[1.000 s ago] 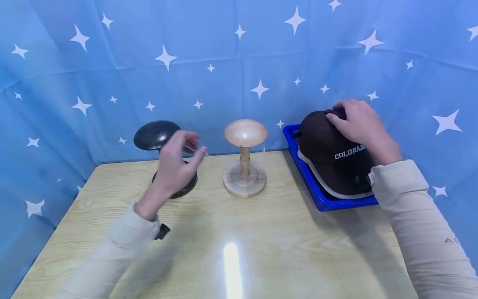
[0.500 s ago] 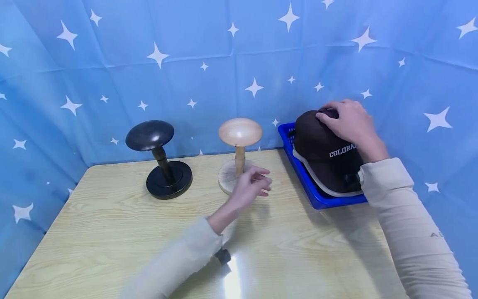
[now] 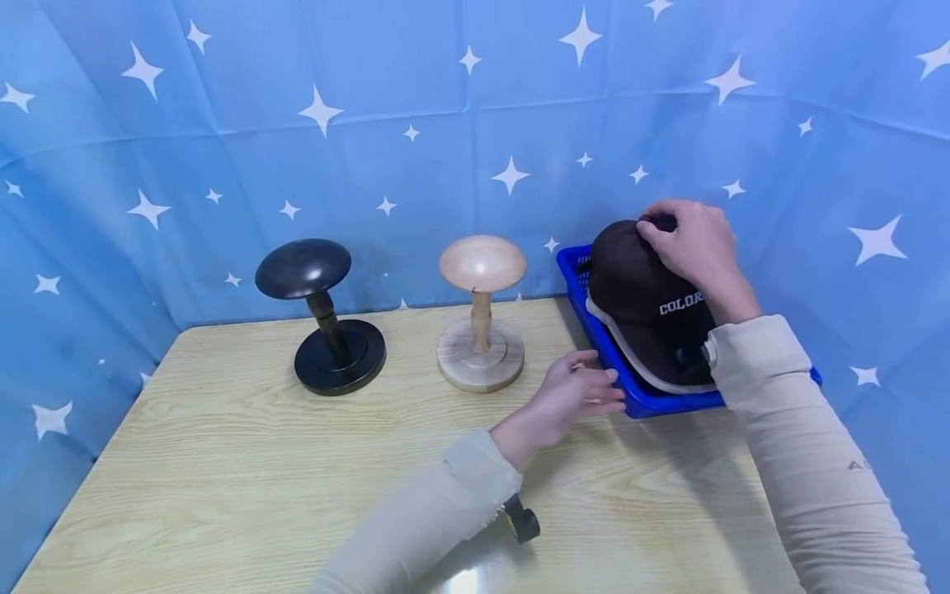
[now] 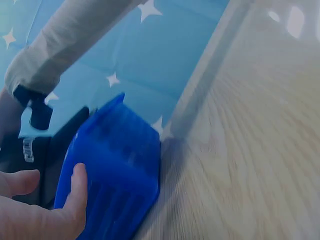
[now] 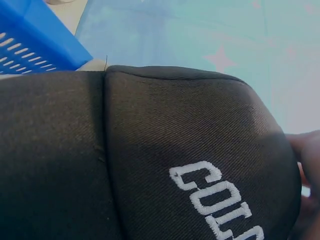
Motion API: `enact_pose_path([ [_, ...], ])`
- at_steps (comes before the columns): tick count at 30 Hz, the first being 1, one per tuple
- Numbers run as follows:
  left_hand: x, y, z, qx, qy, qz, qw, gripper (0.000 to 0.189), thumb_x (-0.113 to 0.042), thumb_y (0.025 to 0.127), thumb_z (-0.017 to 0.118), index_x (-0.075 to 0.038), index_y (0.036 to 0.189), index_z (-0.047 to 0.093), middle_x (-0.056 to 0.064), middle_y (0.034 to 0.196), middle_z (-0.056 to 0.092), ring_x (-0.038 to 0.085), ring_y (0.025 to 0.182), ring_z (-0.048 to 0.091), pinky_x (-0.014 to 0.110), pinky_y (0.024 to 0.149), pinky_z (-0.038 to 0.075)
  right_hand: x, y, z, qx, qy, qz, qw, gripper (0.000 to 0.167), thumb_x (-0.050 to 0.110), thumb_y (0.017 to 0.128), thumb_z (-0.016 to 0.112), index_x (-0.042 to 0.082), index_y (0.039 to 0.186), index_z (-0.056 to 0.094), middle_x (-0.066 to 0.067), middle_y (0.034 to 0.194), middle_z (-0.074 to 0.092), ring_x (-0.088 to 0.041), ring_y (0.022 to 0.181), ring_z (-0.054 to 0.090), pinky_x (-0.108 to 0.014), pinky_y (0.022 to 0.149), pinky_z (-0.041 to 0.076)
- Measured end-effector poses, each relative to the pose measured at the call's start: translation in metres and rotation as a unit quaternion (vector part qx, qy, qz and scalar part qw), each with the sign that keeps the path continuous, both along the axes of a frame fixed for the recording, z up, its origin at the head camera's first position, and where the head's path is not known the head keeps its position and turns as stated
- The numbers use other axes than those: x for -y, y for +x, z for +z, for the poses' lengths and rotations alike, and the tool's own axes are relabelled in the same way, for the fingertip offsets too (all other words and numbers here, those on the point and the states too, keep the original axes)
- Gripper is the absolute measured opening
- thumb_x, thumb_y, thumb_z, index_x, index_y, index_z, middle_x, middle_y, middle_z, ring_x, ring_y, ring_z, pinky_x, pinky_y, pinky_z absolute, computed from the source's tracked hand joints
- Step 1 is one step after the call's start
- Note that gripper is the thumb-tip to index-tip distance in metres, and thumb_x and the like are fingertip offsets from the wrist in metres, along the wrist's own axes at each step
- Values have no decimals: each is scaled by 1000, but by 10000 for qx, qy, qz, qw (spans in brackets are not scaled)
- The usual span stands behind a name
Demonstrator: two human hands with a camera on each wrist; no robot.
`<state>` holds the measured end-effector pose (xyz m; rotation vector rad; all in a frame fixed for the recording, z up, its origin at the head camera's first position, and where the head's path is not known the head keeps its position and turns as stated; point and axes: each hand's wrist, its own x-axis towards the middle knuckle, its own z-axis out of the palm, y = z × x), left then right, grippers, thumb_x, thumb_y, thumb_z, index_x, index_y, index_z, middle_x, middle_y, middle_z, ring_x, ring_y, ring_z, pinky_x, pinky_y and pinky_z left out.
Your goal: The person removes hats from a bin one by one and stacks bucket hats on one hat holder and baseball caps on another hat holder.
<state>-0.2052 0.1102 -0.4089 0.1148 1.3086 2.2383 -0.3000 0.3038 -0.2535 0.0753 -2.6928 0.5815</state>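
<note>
A dark brown baseball cap (image 3: pixel 631 276) with white lettering lies in the blue basket (image 3: pixel 653 405) at the right of the head view. A pale edge shows along the underside of its brim. My right hand (image 3: pixel 693 247) pinches the top of the crown between thumb and fingers. In the right wrist view the cap (image 5: pixel 190 135) fills most of the picture, the fingertips at its right edge. My left hand (image 3: pixel 567 398) has its fingers extended at the basket's near left corner. The left wrist view shows that hand's fingers (image 4: pixel 76 200) overlapping the basket wall.
A black hat stand (image 3: pixel 337 359) stands at the back left of the wooden table (image 3: pixel 245 470). To its right is a light wood hat stand (image 3: pixel 481 351), left of the basket. A blue curtain (image 3: pixel 416 74) with white stars hangs behind the table.
My left hand has swept rightward from in front of the black stand, past the wooden stand, to the basket. My right hand has stayed on the cap, its fingers now gathered closer at the crown.
</note>
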Motion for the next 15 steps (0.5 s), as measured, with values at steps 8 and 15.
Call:
enact_pose_path([
  [8, -18, 9, 6, -64, 0, 348, 9994, 74, 12, 93, 63, -5, 159, 34, 9, 112, 54, 20, 91, 70, 47, 98, 59, 2, 4, 0, -746, -154, -156, 9970, 38, 39, 101, 61, 15, 127, 75, -15, 139, 67, -46, 123, 59, -60, 78, 49],
  [15, -22, 12, 6, 60, 57, 630, 9980, 72, 16, 91, 63, -5, 157, 40, 8, 104, 55, 18, 82, 69, 41, 90, 63, -1, 8, -1, -1435, -395, -102, 9888, 32, 33, 99, 65, 14, 121, 78, -16, 126, 73, -44, 116, 65, -54, 71, 48],
])
